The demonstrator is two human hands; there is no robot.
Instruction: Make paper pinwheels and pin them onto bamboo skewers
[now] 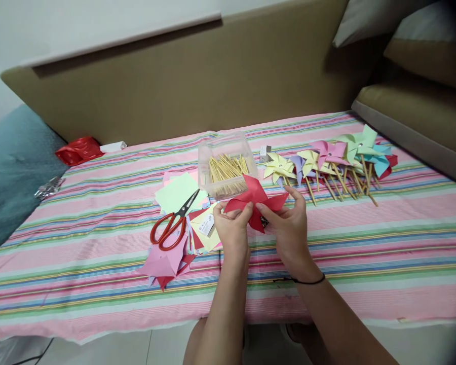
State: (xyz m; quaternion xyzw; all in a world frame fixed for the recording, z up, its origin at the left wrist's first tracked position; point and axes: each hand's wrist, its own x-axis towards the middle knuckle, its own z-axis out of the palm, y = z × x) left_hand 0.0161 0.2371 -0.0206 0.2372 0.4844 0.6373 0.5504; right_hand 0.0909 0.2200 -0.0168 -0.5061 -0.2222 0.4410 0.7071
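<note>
A red paper pinwheel (254, 191), its blades folded inward, is held up between both hands over the striped cloth. My left hand (233, 225) pinches its left side, with the thumb near the centre. My right hand (291, 220) grips its right side, thumb also near the middle and index finger raised behind a blade. No stick shows on this pinwheel. Just behind it stands a clear plastic box (228, 190) of short wooden sticks (228, 168). To the left, orange-handled scissors (175, 223) lie across coloured paper squares (180, 192).
Several finished pinwheels (330, 152) on sticks lie in a row at the right. A small box (265, 153) sits behind them. Cut paper pieces (165, 261) lie front left. A red plastic bag (79, 151) rests far left, and a sofa back (182, 76) rises behind.
</note>
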